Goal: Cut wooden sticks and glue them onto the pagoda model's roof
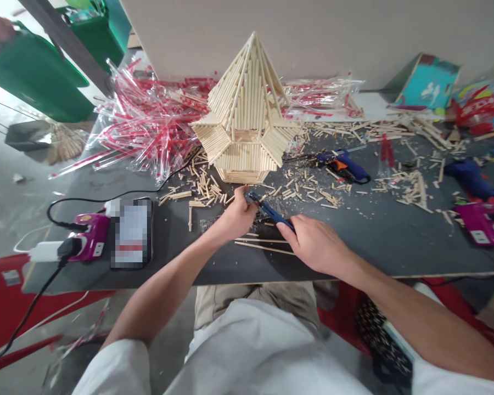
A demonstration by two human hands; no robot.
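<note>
My right hand (315, 241) is wrapped round the handles of a blue cutting tool (274, 213), whose head points up and left. Close to that head is my left hand (241, 215), its fingers pinched together; what they hold is too small to make out. Just beyond both hands stands a lantern-like model (247, 109) built of thin wooden sticks, with a pointed roof. Several long sticks (263, 244) lie on the dark table between my hands and its front edge. Short cut pieces (206, 186) are scattered round the model's base.
A phone (132, 233) and purple power strip (91, 236) lie at left, with a cable running behind. Red-striped plastic wrappers (148, 120) pile up at back left. A blue glue gun (346, 165) lies right of the model, another (471, 178) farther right beside a second purple strip (483, 222).
</note>
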